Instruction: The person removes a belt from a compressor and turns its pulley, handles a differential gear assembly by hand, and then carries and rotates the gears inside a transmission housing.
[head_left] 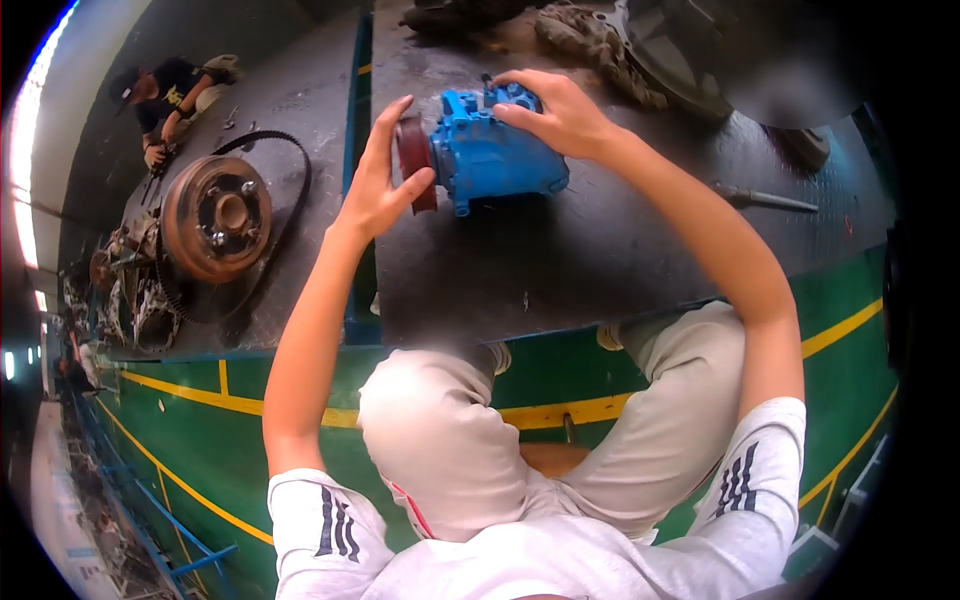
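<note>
A blue compressor-like part (500,158) lies on its side on the dark workbench (470,270), with a reddish-brown pulley (413,160) at its left end. My left hand (382,180) grips that pulley, thumb on the near side and fingers on the far side. Over the top right of the blue body is my right hand (560,115), its thumb and index finger around the small fittings there. The other fingers of my right hand are partly hidden.
To the left lie a rusty brake drum (217,218), a black toothed belt (306,165) and metal parts (140,290). A co-worker (165,95) is at the far left. A metal rod tool (770,199) is at right; large dark parts (670,60) sit behind.
</note>
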